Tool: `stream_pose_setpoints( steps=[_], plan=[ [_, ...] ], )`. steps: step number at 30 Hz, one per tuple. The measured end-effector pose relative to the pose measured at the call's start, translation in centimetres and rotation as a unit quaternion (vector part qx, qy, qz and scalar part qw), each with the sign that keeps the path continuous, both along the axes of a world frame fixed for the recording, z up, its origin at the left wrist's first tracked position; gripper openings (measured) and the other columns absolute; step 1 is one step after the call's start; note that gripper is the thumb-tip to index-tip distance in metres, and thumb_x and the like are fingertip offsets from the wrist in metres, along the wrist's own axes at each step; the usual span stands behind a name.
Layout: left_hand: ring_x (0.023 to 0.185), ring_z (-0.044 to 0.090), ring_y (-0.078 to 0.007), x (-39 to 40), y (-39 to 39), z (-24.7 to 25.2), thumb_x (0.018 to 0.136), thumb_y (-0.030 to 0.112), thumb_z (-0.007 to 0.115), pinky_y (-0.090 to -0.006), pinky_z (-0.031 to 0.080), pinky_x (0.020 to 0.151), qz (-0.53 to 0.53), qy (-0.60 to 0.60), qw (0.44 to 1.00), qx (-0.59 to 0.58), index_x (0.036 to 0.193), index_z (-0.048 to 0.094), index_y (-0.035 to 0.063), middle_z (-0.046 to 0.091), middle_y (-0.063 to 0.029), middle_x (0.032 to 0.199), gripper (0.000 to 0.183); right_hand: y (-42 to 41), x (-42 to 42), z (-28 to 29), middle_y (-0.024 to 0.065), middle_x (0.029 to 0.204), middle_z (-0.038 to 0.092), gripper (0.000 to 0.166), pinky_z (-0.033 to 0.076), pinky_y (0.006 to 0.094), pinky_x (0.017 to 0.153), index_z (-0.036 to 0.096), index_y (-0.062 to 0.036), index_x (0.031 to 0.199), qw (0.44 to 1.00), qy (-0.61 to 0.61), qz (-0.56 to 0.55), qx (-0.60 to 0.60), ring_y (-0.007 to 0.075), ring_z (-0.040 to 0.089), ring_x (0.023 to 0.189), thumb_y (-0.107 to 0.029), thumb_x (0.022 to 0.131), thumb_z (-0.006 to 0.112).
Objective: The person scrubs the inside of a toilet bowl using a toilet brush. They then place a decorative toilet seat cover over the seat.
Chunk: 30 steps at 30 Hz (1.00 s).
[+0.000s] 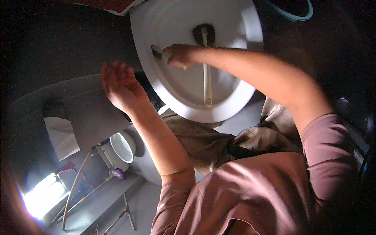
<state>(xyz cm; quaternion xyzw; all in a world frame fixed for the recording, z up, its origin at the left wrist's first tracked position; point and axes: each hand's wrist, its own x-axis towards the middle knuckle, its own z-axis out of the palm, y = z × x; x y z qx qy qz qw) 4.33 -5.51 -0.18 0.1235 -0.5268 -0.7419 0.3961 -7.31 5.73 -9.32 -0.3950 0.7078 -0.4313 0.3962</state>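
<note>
A white ceramic bowl [183,85], shaped like a toilet bowl, lies before me. My right hand [183,55] reaches across it with the fingers closed on a small tool with a dark end [156,53], close to the inner left wall. What kind of tool it is cannot be told. Under my right forearm a long off-white handle [207,85] lies across the bowl; its far end is at the dark opening [198,33] and its near end has a hole. My left hand [122,82] is raised outside the left rim, palm up, fingers apart, holding nothing.
To the lower left are a white bucket or basin [122,148], a wooden stick [77,188], poles with orange joints [88,195] and a bright window or light [45,195]. A pale sheet [62,138] is at the left. A light blue hoop-like rim [298,18] shows at the upper right.
</note>
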Motion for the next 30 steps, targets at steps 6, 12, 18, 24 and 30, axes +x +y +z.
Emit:
stream_pose_setpoints(
  steps=[6,12,18,24,30],
  plan=[
    [0.077,0.056,-0.0187,1.0,-0.6,0.0,0.084,0.010,0.047,-0.0295,0.046,0.065,0.000,-0.006,1.000,0.018,0.115,0.042,0.0003,0.057,-0.0121,0.090,0.033,1.8,2.0,2.4,0.0167,0.066,0.056,0.023,0.045,0.0366,0.056,0.047,0.0010,0.091,0.996,0.001,0.081,0.039,0.0241,0.059,0.055,-0.014,0.073,0.048],
    [0.091,0.053,-0.0226,0.8,-1.1,-0.4,0.085,0.013,0.045,-0.0337,0.044,0.076,0.026,-0.045,0.999,-0.016,0.117,0.040,-0.0003,0.054,-0.0135,0.100,0.035,2.6,1.0,1.2,0.0181,0.071,0.057,0.031,0.045,0.0363,0.057,0.047,0.0028,0.098,0.995,0.052,0.075,0.029,0.0231,0.058,0.054,-0.014,0.071,0.048],
    [0.101,0.048,-0.0252,0.4,-0.4,0.1,0.086,0.016,0.044,-0.0376,0.038,0.087,0.050,-0.071,0.996,-0.017,0.122,0.034,-0.0007,0.048,-0.0158,0.111,0.042,1.2,1.1,1.3,0.0183,0.082,0.059,0.043,0.046,0.0361,0.062,0.047,-0.0024,0.111,0.998,0.064,0.016,0.014,0.0252,0.059,0.063,-0.016,0.070,0.049],
    [0.106,0.045,-0.0285,1.6,-1.2,-0.3,0.085,0.018,0.045,-0.0396,0.035,0.091,0.053,-0.075,0.996,-0.011,0.124,0.031,-0.0010,0.044,-0.0179,0.115,0.045,3.0,-0.1,1.7,0.0123,0.082,0.060,0.048,0.046,0.0364,0.062,0.050,-0.0075,0.113,0.977,0.042,0.205,0.039,0.0217,0.057,0.065,-0.014,0.066,0.055],
    [0.105,0.045,-0.0286,1.2,-1.3,-0.1,0.086,0.018,0.043,-0.0401,0.035,0.091,0.042,-0.055,0.998,0.009,0.125,0.031,-0.0002,0.045,-0.0182,0.114,0.045,2.8,-0.3,1.7,0.0153,0.080,0.059,0.050,0.046,0.0354,0.057,0.047,-0.0035,0.115,0.991,0.109,0.063,0.050,0.0217,0.056,0.055,-0.015,0.066,0.055]
  ],
)
